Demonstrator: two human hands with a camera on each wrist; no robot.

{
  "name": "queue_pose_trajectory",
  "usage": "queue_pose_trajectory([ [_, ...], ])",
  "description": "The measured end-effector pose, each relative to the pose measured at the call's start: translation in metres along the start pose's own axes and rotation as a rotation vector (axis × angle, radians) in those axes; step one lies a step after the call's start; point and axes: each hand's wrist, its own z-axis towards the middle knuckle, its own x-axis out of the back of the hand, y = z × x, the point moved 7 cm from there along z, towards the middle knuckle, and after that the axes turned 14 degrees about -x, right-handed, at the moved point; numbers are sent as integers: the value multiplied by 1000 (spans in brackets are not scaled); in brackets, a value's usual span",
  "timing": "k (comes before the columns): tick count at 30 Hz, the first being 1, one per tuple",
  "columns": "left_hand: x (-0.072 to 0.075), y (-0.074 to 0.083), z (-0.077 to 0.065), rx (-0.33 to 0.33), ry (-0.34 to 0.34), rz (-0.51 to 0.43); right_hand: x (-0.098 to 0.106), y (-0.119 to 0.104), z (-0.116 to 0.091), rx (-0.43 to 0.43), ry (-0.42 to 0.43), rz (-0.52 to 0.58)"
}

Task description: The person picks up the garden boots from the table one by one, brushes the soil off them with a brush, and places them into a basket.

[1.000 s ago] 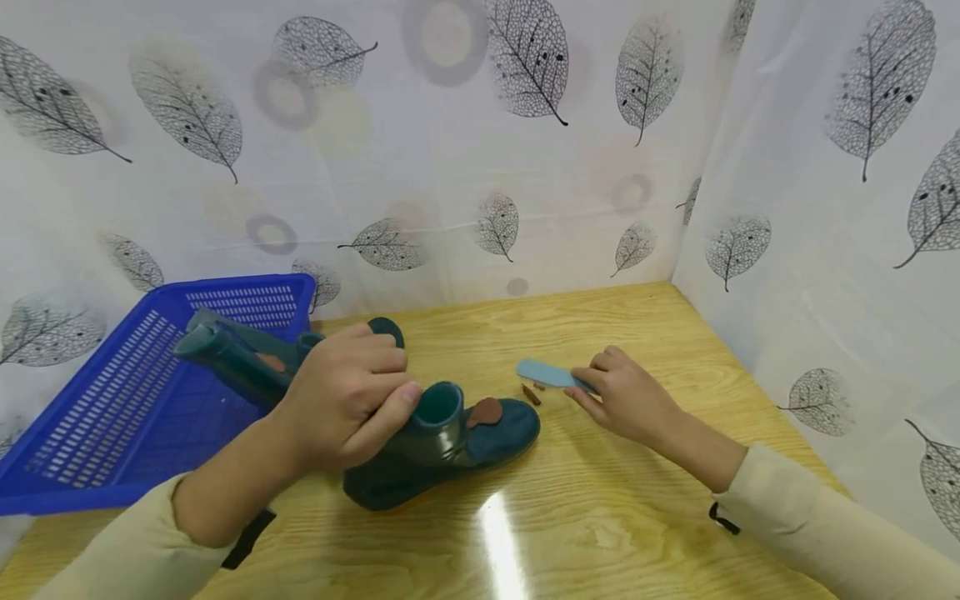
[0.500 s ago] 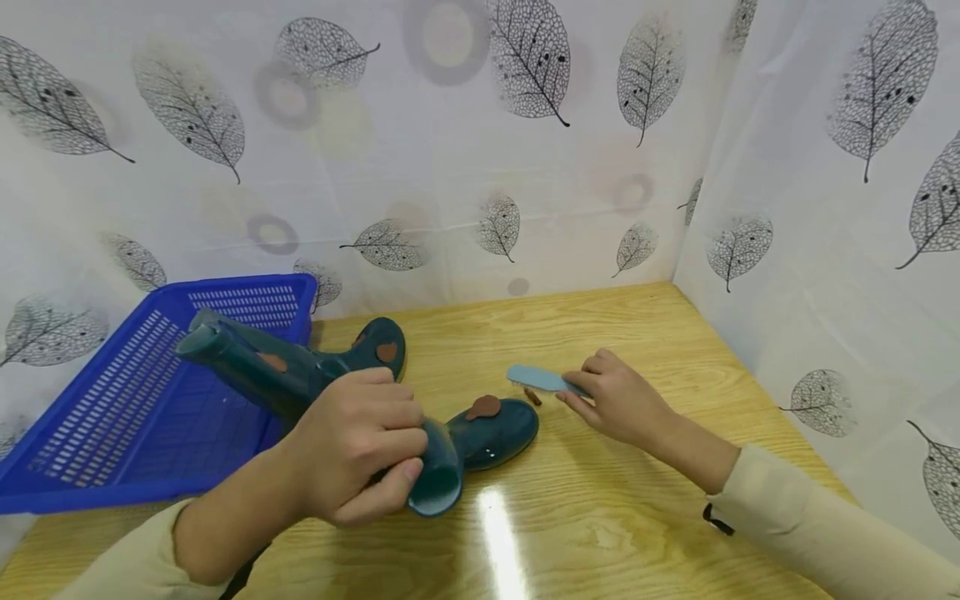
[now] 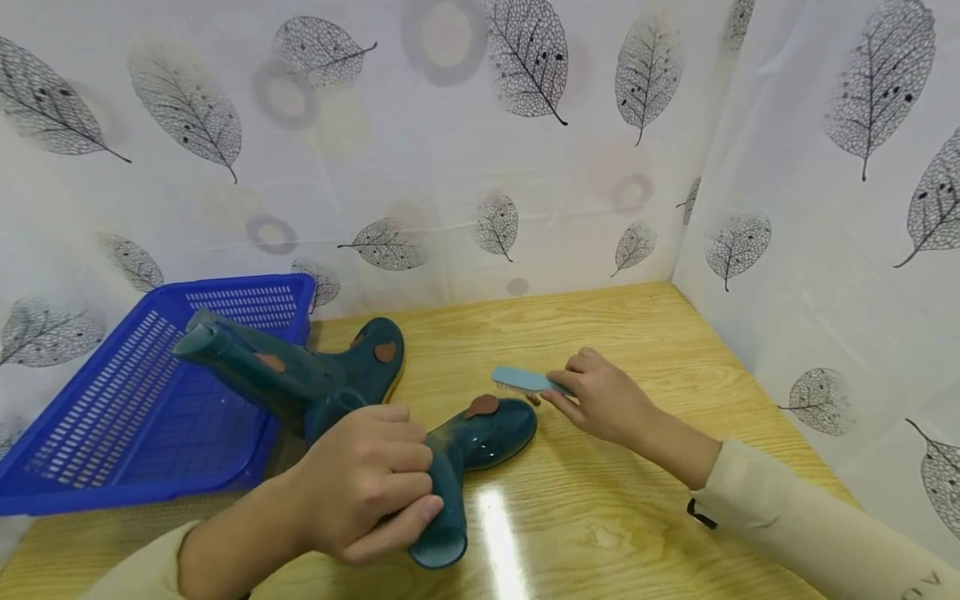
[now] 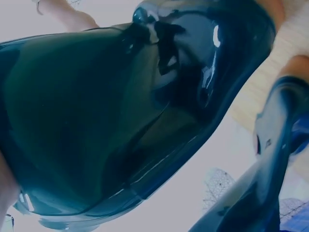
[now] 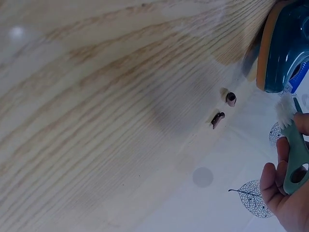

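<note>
My left hand (image 3: 367,483) grips the upper shaft of a dark green rain boot (image 3: 495,437) that has a brown patch above its toe. The shaft bulges out on both sides of my fist, and its sole is hidden in the head view. Glossy green boot wall (image 4: 96,121) fills most of the left wrist view. In my right hand (image 3: 603,396) is a pale blue-green brush (image 3: 517,379), its white bristles (image 5: 285,110) facing the boot's toe. Small brown bits (image 3: 533,399) lie on the table between the brush and my right hand.
A second green rain boot (image 3: 281,375) with brown patches lies beyond my left hand, its shaft over the rim of a blue slotted basket (image 3: 217,487). The wood-grain table (image 3: 622,517) meets a leaf-print curtain (image 3: 450,167) at the back and right.
My left hand has moved down and slightly right, tilting the boot shaft toward me and uncovering more of the second boot. My right hand has shifted left with the brush, above the brown bits.
</note>
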Motion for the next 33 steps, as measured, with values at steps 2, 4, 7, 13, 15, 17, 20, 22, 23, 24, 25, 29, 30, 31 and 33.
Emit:
queue_pose_trajectory([
  [2,3,5,1,-40,60,25,-1,-1,1,1,-2,-6],
  [4,8,10,0,-87,143,67,-2,-2,2,3,-4,-9],
  [7,16,15,-3,-151,281,158,-4,-2,4,2,-5,-11],
  [13,27,12,-6,-122,347,249,-7,-3,6,-9,-18,-6],
  [15,28,8,-4,-74,306,244,-8,-4,7,-13,-29,1],
  [17,29,4,-3,-22,251,239,-9,-4,7,-16,-42,10],
  [20,29,0,-4,41,176,226,-10,-5,8,-16,-63,16],
  [22,28,-1,-6,56,138,217,-11,-5,8,-19,-77,17],
  [23,27,-1,-7,56,126,212,-12,-5,8,-21,-84,17],
  [24,26,-1,-8,52,116,208,-12,-5,8,-23,-91,16],
  [25,25,-2,-10,47,110,205,-13,-5,8,-22,-97,13],
  [29,23,-5,-16,36,108,195,-15,-7,7,-9,-117,16],
  [30,23,-6,-17,36,113,192,-15,-8,7,-4,-121,18],
  [31,24,-7,-19,36,118,187,-16,-9,7,1,-124,20],
  [33,24,-10,-22,36,126,175,-17,-9,7,4,-131,25],
])
